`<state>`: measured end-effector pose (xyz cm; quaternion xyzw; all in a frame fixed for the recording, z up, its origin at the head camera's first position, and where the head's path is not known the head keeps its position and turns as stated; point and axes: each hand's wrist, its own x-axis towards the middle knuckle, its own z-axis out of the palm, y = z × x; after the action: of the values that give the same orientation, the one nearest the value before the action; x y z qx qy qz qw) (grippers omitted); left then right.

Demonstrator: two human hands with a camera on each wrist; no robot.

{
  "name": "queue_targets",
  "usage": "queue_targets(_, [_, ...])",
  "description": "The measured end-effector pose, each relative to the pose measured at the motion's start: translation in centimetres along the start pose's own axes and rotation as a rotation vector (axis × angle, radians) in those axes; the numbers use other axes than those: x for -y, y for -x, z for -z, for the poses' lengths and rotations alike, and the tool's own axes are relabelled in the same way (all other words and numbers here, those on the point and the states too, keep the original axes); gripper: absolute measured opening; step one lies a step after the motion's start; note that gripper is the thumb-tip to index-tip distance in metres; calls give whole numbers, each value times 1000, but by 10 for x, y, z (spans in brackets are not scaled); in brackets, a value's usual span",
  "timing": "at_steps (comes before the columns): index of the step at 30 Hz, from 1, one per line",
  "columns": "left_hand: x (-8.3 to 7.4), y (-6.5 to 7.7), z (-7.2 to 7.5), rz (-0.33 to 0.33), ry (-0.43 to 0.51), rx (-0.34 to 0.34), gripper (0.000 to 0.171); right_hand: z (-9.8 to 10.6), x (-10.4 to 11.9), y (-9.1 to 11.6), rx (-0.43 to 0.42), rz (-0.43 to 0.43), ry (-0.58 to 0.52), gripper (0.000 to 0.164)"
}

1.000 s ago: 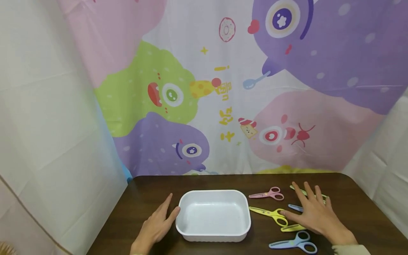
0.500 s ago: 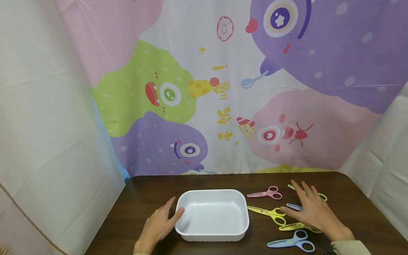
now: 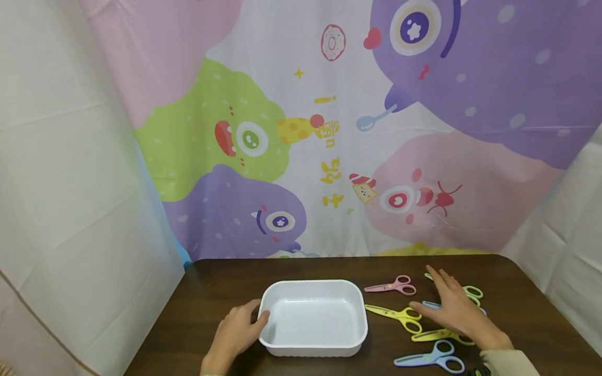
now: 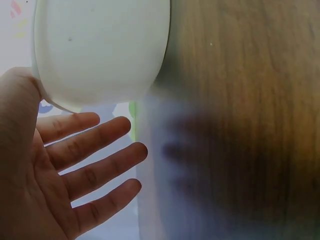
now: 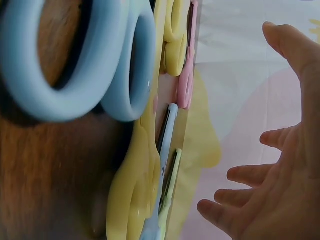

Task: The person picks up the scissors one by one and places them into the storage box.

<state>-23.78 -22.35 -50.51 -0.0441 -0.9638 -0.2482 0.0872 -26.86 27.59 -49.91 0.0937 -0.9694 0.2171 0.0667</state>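
My left hand (image 3: 236, 330) is at the left end of a white rectangular tray (image 3: 312, 351), its thumb reaching over the rim. In the left wrist view, the other fingers (image 4: 102, 172) stretch out straight below the tray's end wall (image 4: 105, 55). Over the scissors at the right hovers my right hand (image 3: 453, 312), fingers extended and holding nothing. Beneath or beside it lie green scissors (image 3: 474, 291), blue scissors (image 3: 430, 305) partly hidden by the hand, and yellow scissors (image 3: 430, 336). In the right wrist view, light blue scissors (image 5: 65, 106) fill the near side.
Pink scissors (image 3: 388, 287) and another yellow pair (image 3: 390, 313) lie just right of the tray. Nearest the front is a light blue pair (image 3: 423, 360). The dark wooden table (image 3: 216, 277) ends at a cartoon-printed curtain (image 3: 329, 230), with pale cloth at both sides.
My left hand has shifted right, bringing its thumb over the tray's rim. The right hand has drifted slightly left and turned, showing more of the green scissors. Tray and scissors stay put.
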Motion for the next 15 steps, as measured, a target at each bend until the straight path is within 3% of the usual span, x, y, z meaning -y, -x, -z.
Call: queue_targets(15, [6, -2, -2, 54, 102, 99, 58, -5, 13, -18, 35, -1, -35, 110])
